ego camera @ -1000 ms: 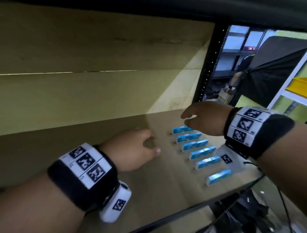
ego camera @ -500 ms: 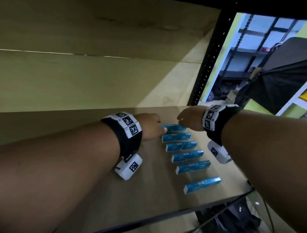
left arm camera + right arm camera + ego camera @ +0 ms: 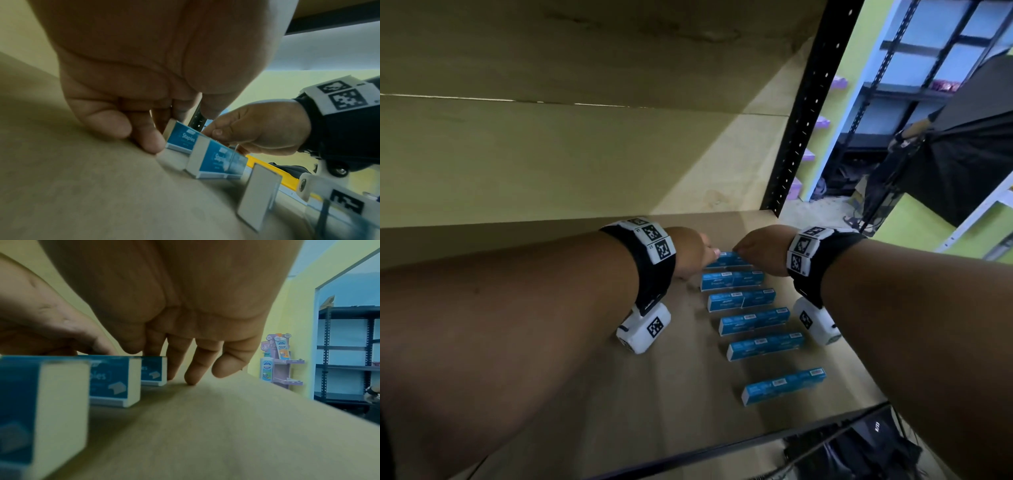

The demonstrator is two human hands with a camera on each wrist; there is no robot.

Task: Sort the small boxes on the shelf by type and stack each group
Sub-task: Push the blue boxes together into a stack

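Several blue staples boxes lie in a row on the wooden shelf board, from the near one to the farthest one. My left hand pinches the left end of the farthest box with curled fingers. My right hand holds its right end, with the thumb on top and the fingers behind it, touching the board. The second box lies just in front, untouched. The box still rests on the shelf.
A wooden back wall closes the shelf behind the hands. A black perforated upright stands at the right rear corner. The shelf's front edge runs below the nearest box. Bare board lies left of the row. Other racks stand beyond.
Both hands have reached to the far end of the row and taken hold of the farthest box by its two ends. One second ago the left hand lay on the board left of the row.
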